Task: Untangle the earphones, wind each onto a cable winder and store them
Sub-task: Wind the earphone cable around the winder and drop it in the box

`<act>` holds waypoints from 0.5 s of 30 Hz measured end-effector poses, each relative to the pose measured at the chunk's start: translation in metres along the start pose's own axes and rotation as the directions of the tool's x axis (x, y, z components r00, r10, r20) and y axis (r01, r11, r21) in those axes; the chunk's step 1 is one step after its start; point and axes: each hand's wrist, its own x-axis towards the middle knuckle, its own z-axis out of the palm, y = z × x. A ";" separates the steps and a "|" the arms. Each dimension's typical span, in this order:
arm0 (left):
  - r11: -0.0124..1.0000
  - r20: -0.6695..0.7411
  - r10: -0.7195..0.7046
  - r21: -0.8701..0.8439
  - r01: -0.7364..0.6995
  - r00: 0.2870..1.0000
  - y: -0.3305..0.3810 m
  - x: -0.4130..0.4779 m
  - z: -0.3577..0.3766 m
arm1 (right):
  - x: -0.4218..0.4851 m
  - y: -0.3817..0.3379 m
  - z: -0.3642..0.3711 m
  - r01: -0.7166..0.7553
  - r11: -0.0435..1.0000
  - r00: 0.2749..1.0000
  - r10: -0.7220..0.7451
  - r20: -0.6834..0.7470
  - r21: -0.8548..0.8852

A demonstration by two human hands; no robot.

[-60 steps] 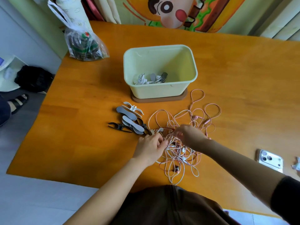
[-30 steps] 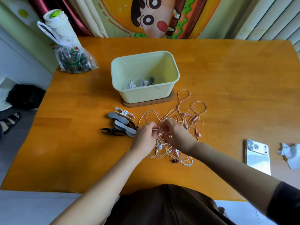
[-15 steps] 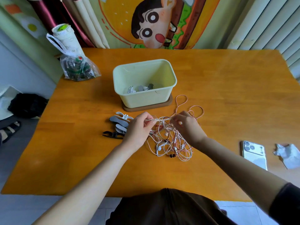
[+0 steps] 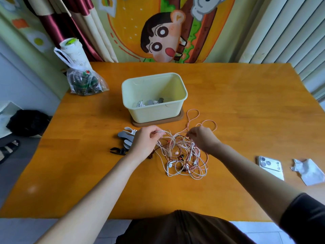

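Head view: both hands over tangled earphones [image 4: 182,154] mid-table, near side of pale green bin [image 4: 154,97]. Left hand [image 4: 145,143] pinches white cable, right hand [image 4: 202,138] pinches pink strand, fingers curled. Cable winders [image 4: 125,136] just left of left hand. Phone [image 4: 270,166] far right.

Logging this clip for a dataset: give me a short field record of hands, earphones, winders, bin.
left hand: pinches a white cable of the tangle
right hand: pinches a cable opposite
earphones: white and pink, tangled, before the bin
cable winders: loose pile, partly behind left hand
bin: open, few small items inside
table: wooden; also phone, crumpled paper, plastic bag
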 end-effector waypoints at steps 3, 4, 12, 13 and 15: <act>0.999 -0.037 0.044 0.017 -0.043 0.998 0.006 0.000 -0.002 | -0.006 -0.011 0.001 0.025 1.000 0.995 -0.024 0.102 -0.004; 0.998 -0.046 0.063 0.013 -0.062 0.997 0.008 0.000 -0.003 | -0.009 -0.017 0.001 0.049 0.998 0.993 -0.051 0.107 0.027; 0.975 -0.103 0.193 -0.088 -0.202 0.976 0.028 0.000 -0.007 | -0.020 -0.051 0.003 0.263 0.946 0.964 -0.268 -0.001 0.188; 0.971 -0.124 0.185 -0.133 -0.201 0.975 0.029 0.000 -0.008 | -0.020 -0.049 0.004 0.250 0.950 0.967 -0.256 0.009 0.188; 0.961 -0.172 0.127 -0.224 -0.164 0.977 0.029 0.000 -0.013 | -0.018 -0.042 0.004 0.214 0.952 0.973 -0.228 0.039 0.219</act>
